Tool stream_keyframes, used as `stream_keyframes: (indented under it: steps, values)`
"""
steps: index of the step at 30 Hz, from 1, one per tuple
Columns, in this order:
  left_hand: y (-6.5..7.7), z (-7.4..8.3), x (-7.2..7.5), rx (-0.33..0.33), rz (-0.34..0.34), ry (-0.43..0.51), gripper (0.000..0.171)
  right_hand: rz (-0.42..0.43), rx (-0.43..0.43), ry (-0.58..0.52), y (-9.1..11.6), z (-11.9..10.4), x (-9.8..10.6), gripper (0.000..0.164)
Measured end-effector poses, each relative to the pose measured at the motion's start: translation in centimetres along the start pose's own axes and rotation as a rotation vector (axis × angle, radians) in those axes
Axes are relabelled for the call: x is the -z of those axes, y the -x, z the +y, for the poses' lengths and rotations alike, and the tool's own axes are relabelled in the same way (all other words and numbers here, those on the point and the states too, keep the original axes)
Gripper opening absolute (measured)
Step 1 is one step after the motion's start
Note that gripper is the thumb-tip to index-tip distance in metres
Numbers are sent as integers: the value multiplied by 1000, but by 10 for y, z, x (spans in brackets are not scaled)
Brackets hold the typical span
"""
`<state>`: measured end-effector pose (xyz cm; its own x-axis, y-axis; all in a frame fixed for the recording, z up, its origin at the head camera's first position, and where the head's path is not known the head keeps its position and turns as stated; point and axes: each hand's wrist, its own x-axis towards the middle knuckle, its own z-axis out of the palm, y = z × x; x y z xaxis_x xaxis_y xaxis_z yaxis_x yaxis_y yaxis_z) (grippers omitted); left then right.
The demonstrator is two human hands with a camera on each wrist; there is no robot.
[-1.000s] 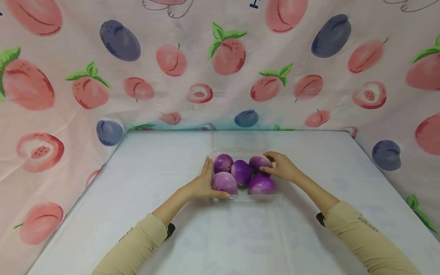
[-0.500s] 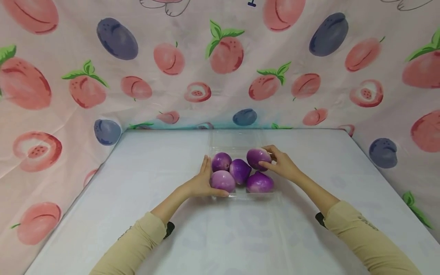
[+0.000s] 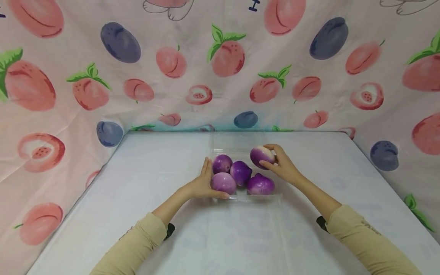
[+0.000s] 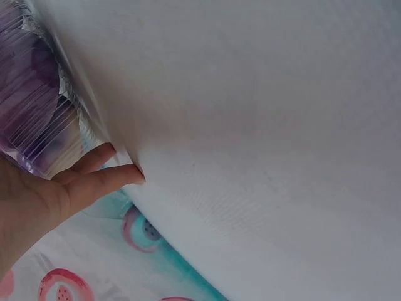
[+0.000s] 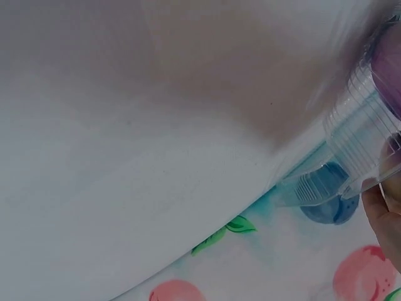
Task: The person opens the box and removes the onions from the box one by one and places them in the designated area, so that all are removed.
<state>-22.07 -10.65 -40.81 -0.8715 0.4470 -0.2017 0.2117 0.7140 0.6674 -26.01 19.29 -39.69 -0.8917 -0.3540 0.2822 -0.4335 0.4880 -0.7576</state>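
Note:
A clear plastic box (image 3: 243, 198) with ribbed walls holds several purple onions, among them a pale one (image 3: 223, 183) at front left and a darker one (image 3: 261, 185) at front right. My right hand (image 3: 285, 166) grips another purple onion (image 3: 260, 157), pale on top, over the box's back right corner. At the box's left side, my left hand (image 3: 199, 187) rests with straight fingers along the wall and its thumb along the front edge. In the left wrist view, two fingers (image 4: 103, 179) extend past the ribbed wall. Only part of my right hand (image 5: 383, 210) shows in the right wrist view.
The box's clear lid (image 3: 238, 140) lies folded back behind it, near the table's far edge. A white cloth covers the table (image 3: 165, 160). Fruit-printed fabric (image 3: 196, 46) hangs behind and at both sides.
My right hand has raised its onion from the back right of the box and turned it, so more of its pale end shows. My left hand stays at the box's side.

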Motion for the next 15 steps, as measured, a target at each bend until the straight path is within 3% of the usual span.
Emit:
stream_keyframes:
  steps: [15]
  values:
    - [0,-1,0,1,-3,3,137,68,8,-30,11,-9,4,38]
